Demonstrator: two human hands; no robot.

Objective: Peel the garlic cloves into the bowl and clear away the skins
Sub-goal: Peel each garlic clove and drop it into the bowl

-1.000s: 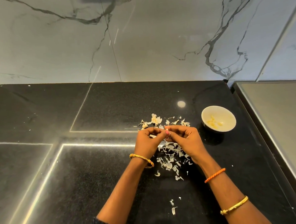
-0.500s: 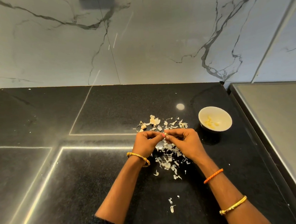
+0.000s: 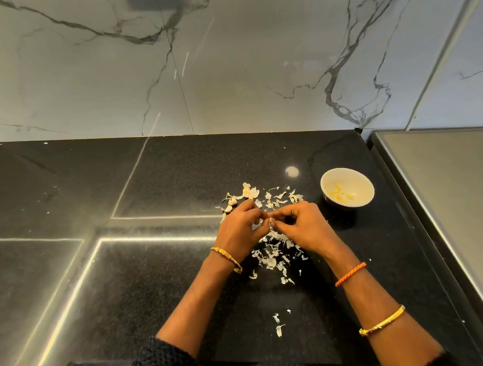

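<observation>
Head view: a small pale garlic clove [image 3: 271,223] is seen at the centre of the frame, pinched between the fingertips of both hands; only a sliver of it shows, and its state of peeling cannot be told. The left hand [image 3: 241,229] is curled around it from the left, the right hand [image 3: 302,227] from the right, the fingertips meeting. Beneath and around the hands, thin white skins [image 3: 273,254] are scattered over the black countertop [image 3: 128,288], with a few stray flakes lower in the frame. Just above the hands, a couple of unpeeled cloves [image 3: 231,201] are seen among more skins. To the right of centre a white bowl [image 3: 360,181] is set, apart from the skins, with several yellowish peeled cloves [image 3: 340,194] lying in it. The countertop is bounded at the top by a marble wall [image 3: 227,70] and at the right by a raised grey surface [image 3: 447,184], near the bowl. Wide bare countertop is left at the left half of the frame.
</observation>
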